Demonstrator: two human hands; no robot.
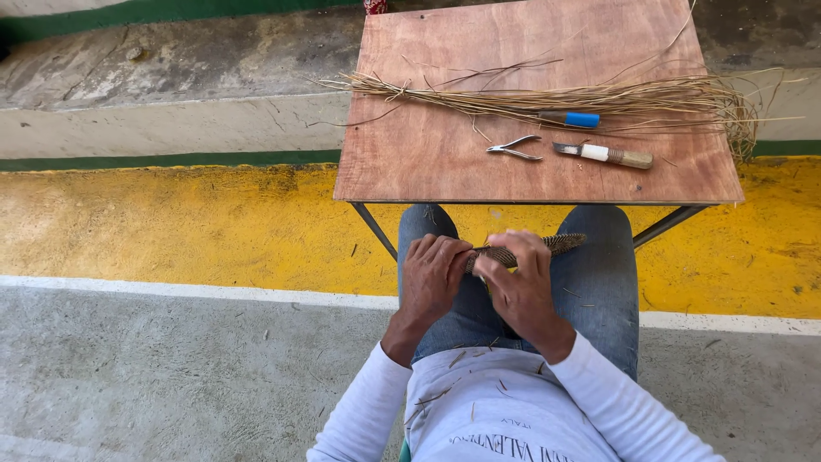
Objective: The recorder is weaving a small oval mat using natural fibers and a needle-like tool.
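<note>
As you sit with your knees under a small wooden table, your left hand and right hand meet over your lap at lower centre of the frame, both closed around a narrow woven strip. The strip's patterned end pokes out to the right of your right hand, above your jeans; its other end is hidden between your fingers.

On the table in the upper right of the frame, a long bundle of dry straw fibres lies crosswise, its right end curling over the table's edge. A blue-handled tool rests against the bundle. Just below it lie small metal pliers and, to their right, a knife with a white band and a wooden handle, apart from each other.

At the very top edge, behind the table, a small red object shows, too cropped to identify. A yellow painted band crosses the concrete floor beneath the table, with green stripes above it and a white line below. Loose fibre scraps lie on your white shirt.
</note>
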